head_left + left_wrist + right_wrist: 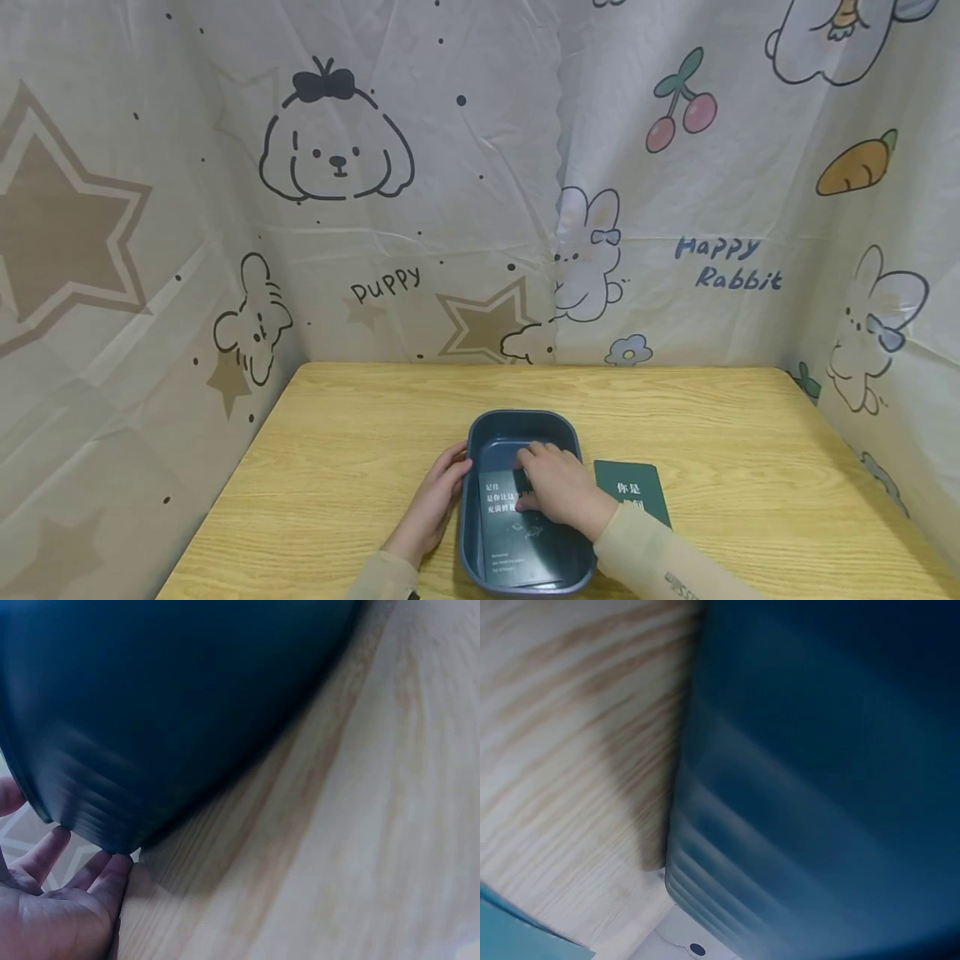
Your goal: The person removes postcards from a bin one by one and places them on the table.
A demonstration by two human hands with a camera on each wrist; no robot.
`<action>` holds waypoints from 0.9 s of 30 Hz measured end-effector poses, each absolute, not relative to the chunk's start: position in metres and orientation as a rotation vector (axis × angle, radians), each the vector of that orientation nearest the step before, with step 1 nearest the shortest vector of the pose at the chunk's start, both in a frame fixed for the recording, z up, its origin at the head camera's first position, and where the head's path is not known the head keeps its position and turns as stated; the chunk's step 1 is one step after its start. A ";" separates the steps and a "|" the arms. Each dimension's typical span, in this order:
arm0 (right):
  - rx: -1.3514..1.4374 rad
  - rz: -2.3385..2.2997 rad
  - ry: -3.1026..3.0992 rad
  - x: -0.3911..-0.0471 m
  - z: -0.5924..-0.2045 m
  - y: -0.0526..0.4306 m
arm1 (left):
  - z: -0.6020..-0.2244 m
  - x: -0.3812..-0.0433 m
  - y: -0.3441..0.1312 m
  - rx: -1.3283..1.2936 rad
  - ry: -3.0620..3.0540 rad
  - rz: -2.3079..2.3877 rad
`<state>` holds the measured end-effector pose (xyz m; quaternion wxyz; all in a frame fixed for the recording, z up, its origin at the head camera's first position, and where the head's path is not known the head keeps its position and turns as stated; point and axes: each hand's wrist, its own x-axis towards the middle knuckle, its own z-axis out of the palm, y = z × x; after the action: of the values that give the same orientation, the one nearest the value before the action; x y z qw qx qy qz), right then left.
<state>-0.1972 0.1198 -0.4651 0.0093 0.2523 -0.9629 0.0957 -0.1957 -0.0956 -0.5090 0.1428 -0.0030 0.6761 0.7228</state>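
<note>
A dark blue rectangular bin (465, 533) with rounded corners stands on the table, holding a dark green booklet (506, 546) with white printed text. My left hand (431, 500) rests against the bin's left outer side. In the left wrist view, its fingertips (112, 871) touch the outer wall. My right hand (562, 487) reaches in over the right rim, fingers bent, and grips the upper part of the booklet, covering some of it. The right wrist view shows the bin's outer wall (780, 817), but not the right hand.
Right of the bin, a second green booklet (633, 483) lies on the wood-grain table (360, 433), partly behind the right forearm. Its corner (525, 937) shows in the right wrist view. A printed cloth curtain (480, 208) surrounds the table at the back and sides.
</note>
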 end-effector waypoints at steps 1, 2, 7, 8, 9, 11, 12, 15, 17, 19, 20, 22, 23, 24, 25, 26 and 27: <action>0.789 0.308 -3.003 -0.197 -0.465 0.120 | -0.509 -0.196 -0.096 -0.009 1.948 2.086; 0.791 0.318 -2.998 -0.197 -0.465 0.120 | -0.509 -0.196 -0.096 -0.011 1.946 2.085; 0.798 0.410 -2.980 -0.198 -0.465 0.122 | -0.509 -0.196 -0.096 -0.011 1.950 2.082; 0.801 0.432 -2.977 -0.198 -0.465 0.122 | -0.509 -0.196 -0.096 -0.011 1.950 2.082; 0.801 0.459 -2.974 -0.199 -0.465 0.122 | -0.510 -0.196 -0.096 -0.010 1.951 2.082; 0.801 0.517 -2.969 -0.199 -0.465 0.123 | -0.510 -0.196 -0.096 -0.010 1.952 2.080; 0.800 0.549 -2.968 -0.200 -0.465 0.123 | -0.510 -0.197 -0.096 -0.012 1.949 2.081; 0.794 0.642 -2.963 -0.201 -0.465 0.125 | -0.510 -0.197 -0.096 -0.016 1.941 2.080; 0.796 0.697 -2.956 -0.201 -0.464 0.126 | -0.510 -0.197 -0.096 -0.017 1.935 2.078; 0.801 0.743 -2.945 -0.201 -0.462 0.126 | -0.510 -0.197 -0.096 -0.016 1.930 2.078; 0.804 0.759 -2.941 -0.201 -0.461 0.126 | -0.510 -0.197 -0.096 -0.015 1.928 2.079; 0.807 0.791 -2.934 -0.201 -0.458 0.127 | -0.509 -0.197 -0.096 -0.013 1.925 2.081; 0.808 0.804 -2.931 -0.201 -0.458 0.127 | -0.509 -0.197 -0.096 -0.012 1.925 2.081; 0.808 0.812 -2.930 -0.201 -0.456 0.127 | -0.509 -0.197 -0.096 -0.011 1.923 2.082; 0.807 0.819 -2.928 -0.200 -0.456 0.127 | -0.509 -0.197 -0.096 -0.010 1.923 2.082; 0.807 0.820 -2.927 -0.200 -0.455 0.127 | -0.509 -0.197 -0.096 -0.010 1.922 2.082; 0.806 0.824 -2.925 -0.200 -0.455 0.127 | -0.509 -0.197 -0.096 -0.010 1.922 2.082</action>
<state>-0.2004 0.1275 -0.4548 -0.0010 0.2564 -0.9303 0.2622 -0.1966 -0.0963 -0.5087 0.1534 -0.0034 0.6704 0.7260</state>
